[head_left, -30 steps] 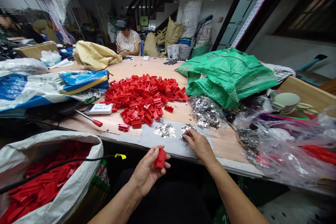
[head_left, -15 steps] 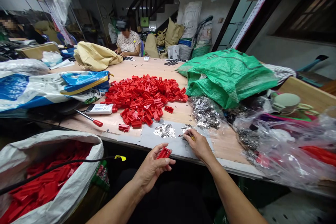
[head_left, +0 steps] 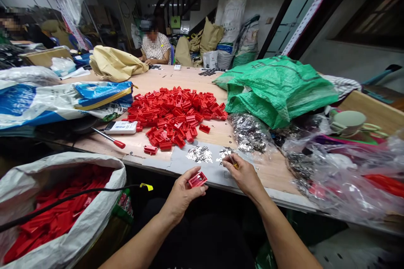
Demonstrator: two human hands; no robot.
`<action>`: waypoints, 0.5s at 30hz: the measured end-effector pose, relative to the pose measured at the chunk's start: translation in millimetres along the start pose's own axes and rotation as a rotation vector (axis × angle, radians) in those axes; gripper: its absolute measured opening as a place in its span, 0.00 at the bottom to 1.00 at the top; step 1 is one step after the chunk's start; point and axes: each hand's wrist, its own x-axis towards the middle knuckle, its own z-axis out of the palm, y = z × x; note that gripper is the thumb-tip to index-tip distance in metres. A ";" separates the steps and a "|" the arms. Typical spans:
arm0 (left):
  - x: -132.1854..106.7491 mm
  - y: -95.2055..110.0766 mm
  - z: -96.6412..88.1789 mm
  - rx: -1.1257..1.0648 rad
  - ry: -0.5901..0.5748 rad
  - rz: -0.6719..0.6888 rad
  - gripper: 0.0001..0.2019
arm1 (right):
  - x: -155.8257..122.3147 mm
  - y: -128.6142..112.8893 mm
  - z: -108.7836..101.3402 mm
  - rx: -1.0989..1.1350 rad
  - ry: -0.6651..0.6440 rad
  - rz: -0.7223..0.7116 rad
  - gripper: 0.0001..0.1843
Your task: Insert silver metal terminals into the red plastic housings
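Observation:
In my left hand [head_left: 183, 195] is a small red plastic housing [head_left: 198, 179], held at the table's front edge. Its open side faces up, and a small shiny spot shows inside. My right hand [head_left: 243, 174] grips a slim tool with a yellow handle [head_left: 234, 163] and a thin metal tip, just over the grey sheet [head_left: 176, 164]. That tip is close to a small pile of flat silver metal pieces [head_left: 224, 151]. A larger pile of silver pieces [head_left: 199, 154] lies to its left. Behind them is a big heap of red plastic housings [head_left: 176, 111].
A red-handled tool [head_left: 118, 143] and a white box [head_left: 121, 127] lie left of the heap. An open sack [head_left: 116, 166] of red parts stands at lower left. To the right are a green sack [head_left: 277, 88] and bagged metal pieces [head_left: 249, 134]. A person [head_left: 156, 46] sits across the table.
The red housing has been turned, so more of its inside shows. My right hand has shifted slightly right, and the tool's metal tip is now visible. The camera view has moved a little.

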 end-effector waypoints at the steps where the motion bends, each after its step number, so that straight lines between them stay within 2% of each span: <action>1: 0.6 -0.1 -0.3 0.032 0.008 0.030 0.30 | -3.6 -3.1 0.6 0.065 -0.012 -0.008 0.09; 9: -3.1 -3.2 -3.2 0.407 0.043 0.313 0.14 | -40.4 -36.2 14.5 0.328 -0.133 -0.031 0.12; 15: -6.9 2.0 -0.8 0.230 -0.009 0.333 0.20 | -57.6 -54.8 23.4 0.494 -0.190 0.008 0.13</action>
